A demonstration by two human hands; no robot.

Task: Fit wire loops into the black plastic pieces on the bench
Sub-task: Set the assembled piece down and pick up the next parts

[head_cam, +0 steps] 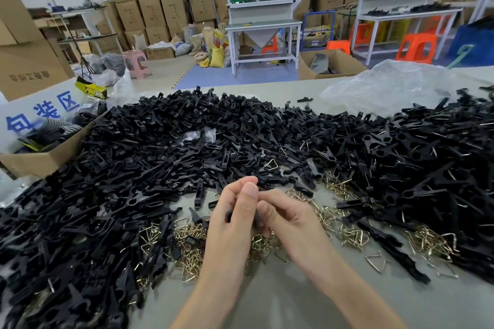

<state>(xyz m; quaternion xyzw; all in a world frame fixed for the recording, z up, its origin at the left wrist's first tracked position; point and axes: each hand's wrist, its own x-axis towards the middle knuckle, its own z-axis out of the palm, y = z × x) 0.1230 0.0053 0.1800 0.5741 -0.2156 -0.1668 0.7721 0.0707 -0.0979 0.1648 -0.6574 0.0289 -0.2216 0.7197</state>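
L grip [235, 211]: fingers curled round one black piece [229, 216], thumb on top.
R grip [290, 218]: thumb + curled fingers pinch the near end of the same piece. Can't tell if a loop is in there too, as the fingertips are hidden.
Piece now: held just above the counter [267, 302], dead centre, between both grips.
Wire loops [187, 242]: loose brass-coloured scatter under my hands, thickest at 8 o'clock, more at 3-4 o'clock.
Unfitted stock [160, 147]: big black heap from 9 thru 12 o'clock.
Prob. done ones [441, 168]: pile at 2-3 o'clock, wire glints showing in it.
Step, I reckon: seating a loop in this piece.
Do it well: keep L steady as the holder and let R do the work. Line up both wire ends w/ the slots before pressing. Push square, not twisted. Check both ends are seated.
Risk: loops tangle, so lift one clear before fitting.
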